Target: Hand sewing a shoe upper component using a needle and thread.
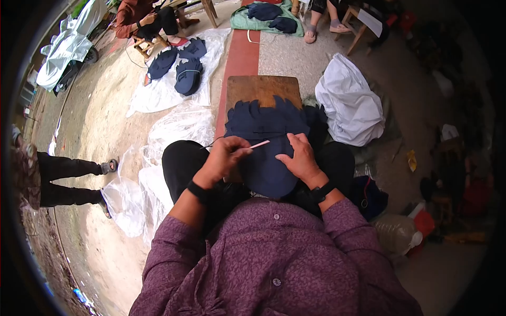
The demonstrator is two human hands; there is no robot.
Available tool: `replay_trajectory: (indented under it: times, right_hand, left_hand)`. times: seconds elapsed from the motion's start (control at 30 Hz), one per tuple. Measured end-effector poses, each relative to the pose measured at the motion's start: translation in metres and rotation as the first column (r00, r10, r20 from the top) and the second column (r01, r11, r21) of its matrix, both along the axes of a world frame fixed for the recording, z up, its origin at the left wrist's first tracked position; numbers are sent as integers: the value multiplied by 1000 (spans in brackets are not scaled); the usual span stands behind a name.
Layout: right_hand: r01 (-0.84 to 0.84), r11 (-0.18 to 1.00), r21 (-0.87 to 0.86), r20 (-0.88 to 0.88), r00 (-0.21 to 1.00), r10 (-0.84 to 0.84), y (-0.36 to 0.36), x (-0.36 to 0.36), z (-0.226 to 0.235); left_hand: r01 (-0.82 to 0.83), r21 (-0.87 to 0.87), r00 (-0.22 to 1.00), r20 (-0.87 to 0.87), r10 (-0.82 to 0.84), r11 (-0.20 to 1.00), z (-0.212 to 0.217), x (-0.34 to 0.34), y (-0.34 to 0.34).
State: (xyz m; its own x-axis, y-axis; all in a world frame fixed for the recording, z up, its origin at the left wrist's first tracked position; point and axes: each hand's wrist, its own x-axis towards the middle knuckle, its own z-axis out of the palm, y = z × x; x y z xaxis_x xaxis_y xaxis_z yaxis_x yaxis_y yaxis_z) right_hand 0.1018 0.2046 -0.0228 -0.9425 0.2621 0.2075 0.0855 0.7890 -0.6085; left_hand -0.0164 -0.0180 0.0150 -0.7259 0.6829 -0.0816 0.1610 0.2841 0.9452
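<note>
My left hand (pixel 229 158) is closed, with a thin pale pink stick (pixel 260 144) sticking out of its fingers to the right. Navy fabric pieces (pixel 269 168) with a jagged far edge and a rounded near end lie across my lap and the board. My right hand (pixel 303 159) rests on their right side, thumb spread away from the fingers. A thin dark cord (pixel 263 132) crosses the fabric between both hands; whether my right fingertips grip it I cannot tell.
A wooden board (pixel 263 87) supports the fabric's far end. On its right sits a white cloth bundle (pixel 350 100). Clear plastic sheeting (pixel 176 131) spreads to the left, with a tied navy stack (pixel 188 76) farther off. Other people sit ahead; one person stands left (pixel 68 174).
</note>
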Motion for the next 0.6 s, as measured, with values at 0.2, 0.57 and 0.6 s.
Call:
replay_trajectory:
  times: [0.2,0.57,0.6]
  right_hand:
    - [-79,980,-183,19,996,84,12,3,0]
    - [-59,985,-160,-54,997,51,3,3,-3]
    - [-58,985,-164,-53,997,50,3,2,-3]
  left_hand:
    - [141,-128,981,-118,-157,982,-4,-5,39]
    - [173,-321,910,-308,-276,931,-3,-12,58]
    - [173,-348,905,-312,-288,922,0,-11,60]
